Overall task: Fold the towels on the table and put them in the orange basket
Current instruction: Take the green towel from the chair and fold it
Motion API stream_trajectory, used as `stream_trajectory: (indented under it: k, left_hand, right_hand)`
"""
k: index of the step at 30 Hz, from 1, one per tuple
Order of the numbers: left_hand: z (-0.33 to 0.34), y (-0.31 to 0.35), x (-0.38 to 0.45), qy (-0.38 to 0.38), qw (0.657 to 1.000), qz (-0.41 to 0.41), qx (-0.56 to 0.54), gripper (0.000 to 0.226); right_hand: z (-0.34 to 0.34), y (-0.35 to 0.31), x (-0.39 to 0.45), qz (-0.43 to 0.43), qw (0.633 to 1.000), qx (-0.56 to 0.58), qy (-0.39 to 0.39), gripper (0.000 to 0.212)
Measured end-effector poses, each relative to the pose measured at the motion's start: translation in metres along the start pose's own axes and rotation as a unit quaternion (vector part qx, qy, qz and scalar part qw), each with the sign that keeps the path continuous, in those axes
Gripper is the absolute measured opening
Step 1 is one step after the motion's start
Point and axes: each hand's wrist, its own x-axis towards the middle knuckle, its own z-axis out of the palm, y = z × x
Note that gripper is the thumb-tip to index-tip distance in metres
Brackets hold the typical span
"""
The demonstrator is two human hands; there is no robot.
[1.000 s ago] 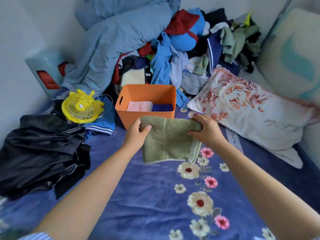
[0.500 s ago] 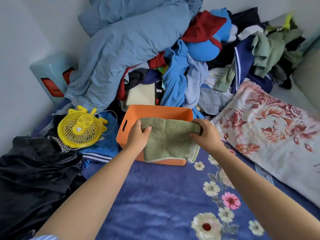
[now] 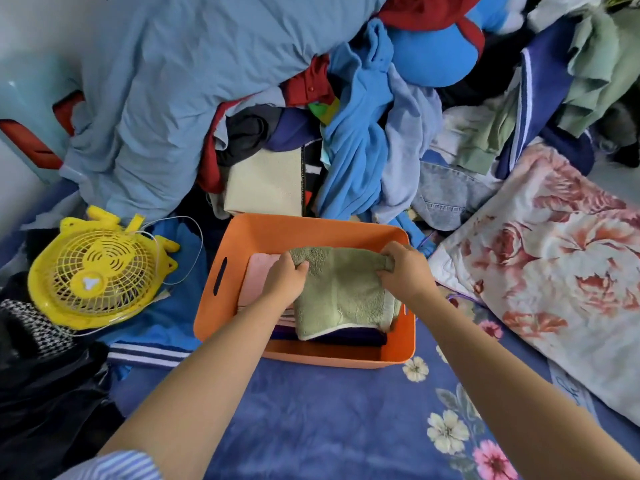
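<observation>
The left hand (image 3: 284, 282) and the right hand (image 3: 403, 271) each pinch a far corner of the folded green towel (image 3: 341, 292), which lies inside the orange basket (image 3: 304, 230) over a dark blue towel (image 3: 346, 337), beside a pink towel (image 3: 258, 278).

Nubby terry-cloth green towel (image 3: 341, 292); smooth matt plastic orange basket (image 3: 311, 233).

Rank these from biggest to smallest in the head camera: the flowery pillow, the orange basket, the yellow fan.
1. Pillow, biggest.
2. Basket, next.
3. Fan, smallest.
All three lie about equally far away, so the order seems safe.
</observation>
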Motion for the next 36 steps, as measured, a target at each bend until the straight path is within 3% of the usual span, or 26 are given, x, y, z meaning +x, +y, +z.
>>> stream_trajectory:
  k: [3, 6, 8, 9, 10, 14, 18, 21, 25, 27, 29, 36]
  left_hand:
    - [0.035, -0.019, 0.037, -0.053, 0.998, -0.016, 0.023, 0.021]
    - [0.062, -0.026, 0.065, -0.094, 0.994, -0.015, 0.055, 0.033]
    - [0.080, -0.027, 0.083, -0.097, 0.993, -0.020, 0.070, 0.037]
    - [0.087, -0.026, 0.091, -0.092, 0.993, -0.020, 0.072, 0.037]
    - [0.096, -0.025, 0.099, -0.084, 0.994, -0.016, 0.072, 0.037]
    - [0.123, -0.027, 0.124, -0.024, 0.996, 0.002, 0.083, 0.038]
    - [0.143, -0.044, 0.136, 0.072, 0.983, 0.075, 0.149, 0.042]
    - [0.156, -0.056, 0.139, 0.088, 0.976, 0.094, 0.174, 0.052]
    - [0.162, -0.066, 0.141, 0.197, 0.922, 0.208, 0.260, 0.045]
    - [0.167, -0.075, 0.145, 0.149, 0.921, 0.236, 0.271, 0.049]
    - [0.174, -0.084, 0.151, 0.091, 0.932, 0.210, 0.280, 0.051]
    - [0.176, -0.080, 0.158, 0.035, 0.932, 0.164, 0.322, 0.051]
  right_hand:
    - [0.028, 0.016, 0.030, 0.051, 0.991, -0.095, -0.078, 0.025]
    - [0.050, 0.029, 0.052, 0.088, 0.978, -0.146, -0.119, 0.007]
    - [0.067, 0.041, 0.068, 0.114, 0.971, -0.169, -0.123, 0.021]
    - [0.073, 0.047, 0.074, 0.124, 0.969, -0.178, -0.118, 0.016]
    - [0.080, 0.050, 0.080, 0.133, 0.967, -0.187, -0.108, 0.012]
    - [0.108, 0.068, 0.102, 0.141, 0.970, -0.188, -0.058, 0.028]
    - [0.132, 0.082, 0.112, 0.152, 0.971, -0.184, 0.002, 0.029]
    - [0.149, 0.091, 0.114, 0.111, 0.968, -0.223, 0.031, 0.032]
    - [0.173, 0.101, 0.097, 0.086, 0.972, -0.210, 0.056, 0.045]
    - [0.186, 0.107, 0.089, 0.074, 0.974, -0.213, 0.038, 0.052]
    - [0.192, 0.116, 0.089, 0.084, 0.968, -0.237, -0.004, 0.058]
    - [0.197, 0.120, 0.098, 0.114, 0.949, -0.283, -0.075, 0.061]
